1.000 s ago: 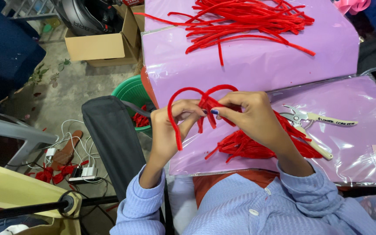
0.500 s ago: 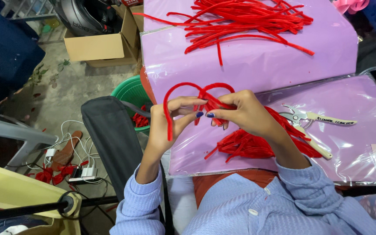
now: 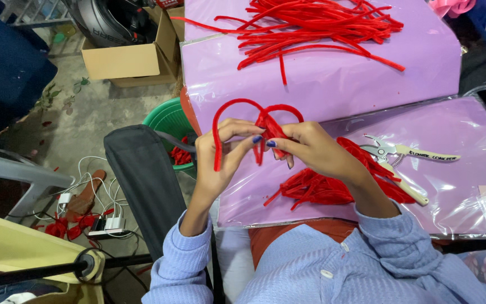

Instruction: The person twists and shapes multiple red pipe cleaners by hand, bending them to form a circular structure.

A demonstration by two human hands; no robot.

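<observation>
Both hands hold one red fuzzy wire bent into arching loops above the front edge of a purple sheet. My left hand pinches the left loop, whose end hangs down. My right hand grips the bundled middle of the wire between thumb and fingers. Under my right wrist lies a small pile of short red wire pieces. White-handled pliers rest on the sheet to the right of my right hand.
A big heap of long red wires lies on a second purple sheet farther away. A green basket, a cardboard box, a black chair back and floor cables are to the left.
The wire loops have spread wider and risen slightly. My right hand has shifted its pinch on the middle bundle, and my left fingers have moved along the left loop.
</observation>
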